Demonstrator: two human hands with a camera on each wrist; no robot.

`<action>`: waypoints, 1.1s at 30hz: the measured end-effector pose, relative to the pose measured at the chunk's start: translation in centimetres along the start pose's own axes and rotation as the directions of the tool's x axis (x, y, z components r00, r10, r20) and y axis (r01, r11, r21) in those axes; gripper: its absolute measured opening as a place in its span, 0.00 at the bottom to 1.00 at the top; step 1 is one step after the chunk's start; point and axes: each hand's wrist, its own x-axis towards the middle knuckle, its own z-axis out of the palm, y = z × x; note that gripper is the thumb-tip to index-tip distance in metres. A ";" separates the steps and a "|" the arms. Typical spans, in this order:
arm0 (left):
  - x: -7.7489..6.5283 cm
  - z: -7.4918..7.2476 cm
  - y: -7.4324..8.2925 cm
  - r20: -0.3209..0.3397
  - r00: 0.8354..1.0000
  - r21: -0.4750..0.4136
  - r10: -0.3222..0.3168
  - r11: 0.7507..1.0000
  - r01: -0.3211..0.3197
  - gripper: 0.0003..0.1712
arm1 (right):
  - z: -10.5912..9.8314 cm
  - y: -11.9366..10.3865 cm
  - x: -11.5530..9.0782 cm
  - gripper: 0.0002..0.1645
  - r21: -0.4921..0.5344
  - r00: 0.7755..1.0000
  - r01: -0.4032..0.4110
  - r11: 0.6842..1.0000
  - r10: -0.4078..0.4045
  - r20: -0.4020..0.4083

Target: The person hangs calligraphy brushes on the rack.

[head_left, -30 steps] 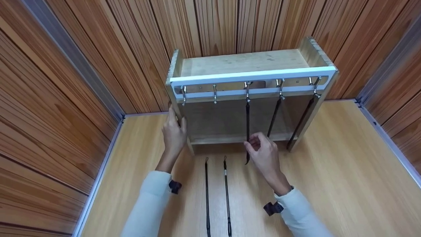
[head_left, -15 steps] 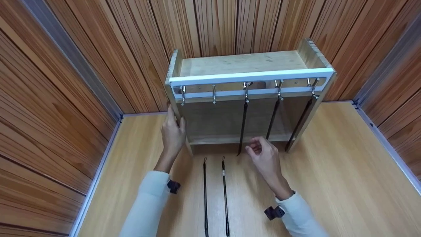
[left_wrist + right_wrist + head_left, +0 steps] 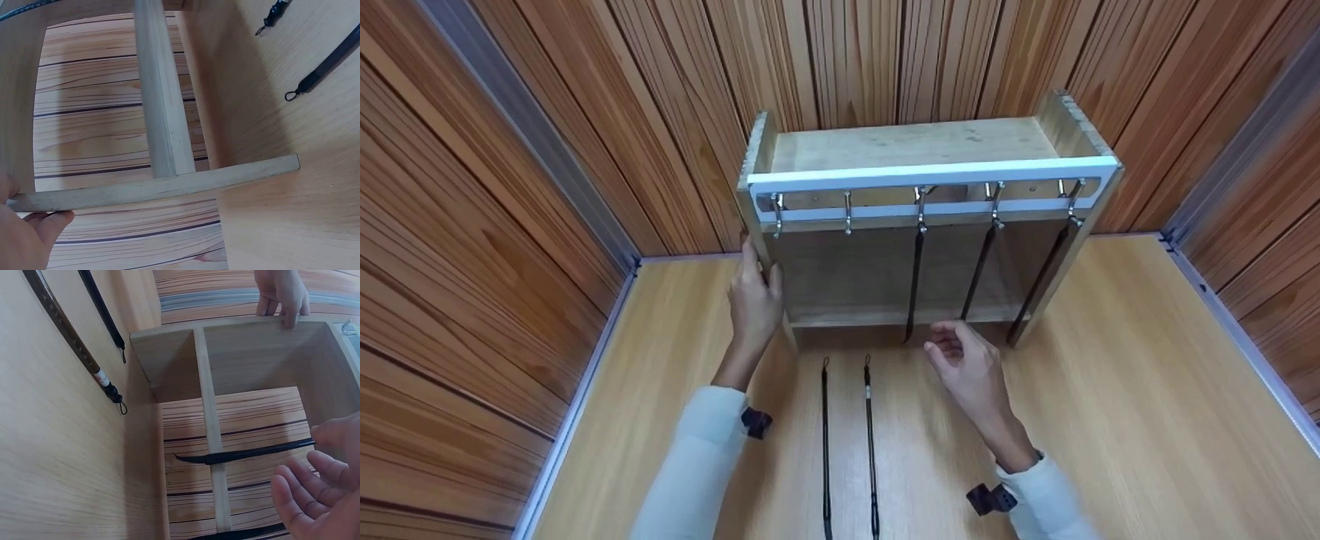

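Note:
A wooden rack (image 3: 915, 144) with a white front bar and metal hooks stands by the back wall. My left hand (image 3: 754, 300) grips the edge of its left side panel (image 3: 157, 185), thumb on one face and fingers on the other. Three dark calligraphy brushes hang tip down from the middle and right hooks. Closest to my right hand (image 3: 969, 367) is the middle-hook brush (image 3: 915, 285), its tip left of my fingertips. That hand holds nothing, fingers loosely bent; in the right wrist view the brush's black tip (image 3: 253, 453) crosses the rack's lower rail.
Two more brushes, the left one (image 3: 825, 442) and the right one (image 3: 871, 450), lie on the wooden tabletop (image 3: 1147, 420) with loops toward the rack. Two left hooks (image 3: 849, 214) carry no brush. Wood-plank walls (image 3: 855, 60) enclose the back and sides.
My right hand has let go of the middle hanging brush and drawn slightly down, toward me. The brush's tip has swung left. My left hand stays on the rack.

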 end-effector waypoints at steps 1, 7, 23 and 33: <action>0.0 -0.1 0.0 0.008 1.000 -0.006 -0.006 1.000 0.006 0.30 | -0.1 -0.1 -0.1 0.13 0.005 1.000 0.000 1.000 0.000 0.009; -0.2 -0.9 0.1 0.100 0.992 -0.073 -0.076 0.994 0.084 0.35 | -1.6 -0.3 -1.0 0.17 -0.008 0.999 -0.012 1.000 0.012 0.034; -3.7 -3.4 0.8 0.218 0.971 -0.077 -0.101 0.990 0.120 0.38 | -6.5 0.9 -1.9 0.20 -0.013 0.976 0.051 0.999 -0.052 -0.210; -6.2 -5.4 2.9 0.287 0.956 -0.054 -0.057 0.996 0.076 0.39 | -8.3 1.1 -0.7 0.23 -0.037 0.959 -0.011 0.999 0.000 -0.284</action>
